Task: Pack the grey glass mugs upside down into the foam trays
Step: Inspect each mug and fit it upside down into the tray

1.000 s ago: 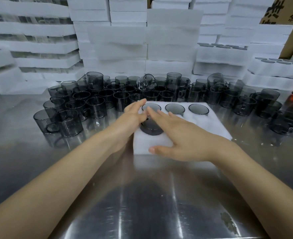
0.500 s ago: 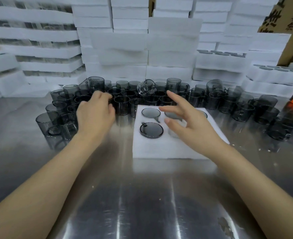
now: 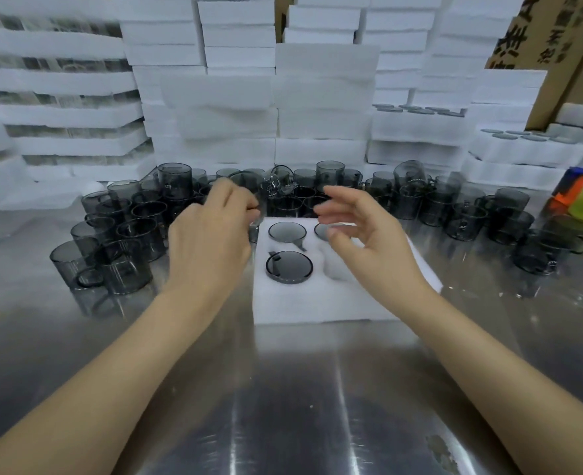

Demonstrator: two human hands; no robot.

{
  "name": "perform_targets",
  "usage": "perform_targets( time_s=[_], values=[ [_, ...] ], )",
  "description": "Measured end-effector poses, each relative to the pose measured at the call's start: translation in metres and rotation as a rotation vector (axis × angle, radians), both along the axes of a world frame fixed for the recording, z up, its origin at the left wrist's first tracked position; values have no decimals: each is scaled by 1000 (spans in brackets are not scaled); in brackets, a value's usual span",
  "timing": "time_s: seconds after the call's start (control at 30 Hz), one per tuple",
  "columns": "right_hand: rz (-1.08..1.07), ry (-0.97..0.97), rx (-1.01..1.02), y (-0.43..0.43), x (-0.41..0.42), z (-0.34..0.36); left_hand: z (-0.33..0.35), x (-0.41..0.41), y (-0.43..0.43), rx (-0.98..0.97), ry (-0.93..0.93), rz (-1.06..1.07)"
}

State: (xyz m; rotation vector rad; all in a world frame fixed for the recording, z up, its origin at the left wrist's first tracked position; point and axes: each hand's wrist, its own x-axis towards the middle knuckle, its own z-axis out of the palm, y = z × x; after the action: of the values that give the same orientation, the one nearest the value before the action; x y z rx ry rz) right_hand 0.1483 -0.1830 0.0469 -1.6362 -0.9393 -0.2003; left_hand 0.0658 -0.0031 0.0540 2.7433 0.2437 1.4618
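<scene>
Head view had your left hand (image 3: 211, 238) over the loose grey glass mugs (image 3: 136, 231) by the tray's back-left corner, its fingers (image 3: 242, 204) curled down at one mug's rim. It was blurred there, so I could not tell whether they pinched it. Your right hand (image 3: 372, 245) hovered above the foam tray (image 3: 317, 303), fingers (image 3: 346, 200) spread and loose, holding nothing. The tray sat on the desk (image 3: 283, 389) just in front of the mug crowd. Upside-down mugs were already seated: one front-left (image 3: 289, 266), one behind it (image 3: 287, 231), and a third partly hidden by the right hand. The empty pocket (image 3: 338, 269) beside the front-left one looked like the next slot. You wanted a firm grip on the wall, a lift straight up since the neighbours stood touching, and a full flip before lowering. The handle belonged in the pocket's notch, then a straight push down until the base sat flush.
</scene>
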Motion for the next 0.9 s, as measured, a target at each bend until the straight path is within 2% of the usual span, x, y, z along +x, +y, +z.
perform_targets(
  time_s=[0.13,0.23,0.43,0.57,0.67,0.73,0.9],
  values=[
    [36,-105,-85,1,0,-3,-3,0,-17,224,-149,-229],
    [28,-168,-68,2,0,-5,-11,0,-23,249,-192,-373],
    [-50,-240,34,3,-2,-4,-15,0,-23,58,-260,-489],
    [-35,-263,31,3,-3,-3,-14,1,-17,-166,-174,-587],
    [-40,-299,-22,2,-4,-4,-17,1,-17,-296,-89,-625],
    [-38,-305,-84,0,-3,-4,-19,3,-19,-307,-58,-622],
    [-91,-167,-224,-10,7,5,-17,4,-20,-362,-47,-629]
  ],
)
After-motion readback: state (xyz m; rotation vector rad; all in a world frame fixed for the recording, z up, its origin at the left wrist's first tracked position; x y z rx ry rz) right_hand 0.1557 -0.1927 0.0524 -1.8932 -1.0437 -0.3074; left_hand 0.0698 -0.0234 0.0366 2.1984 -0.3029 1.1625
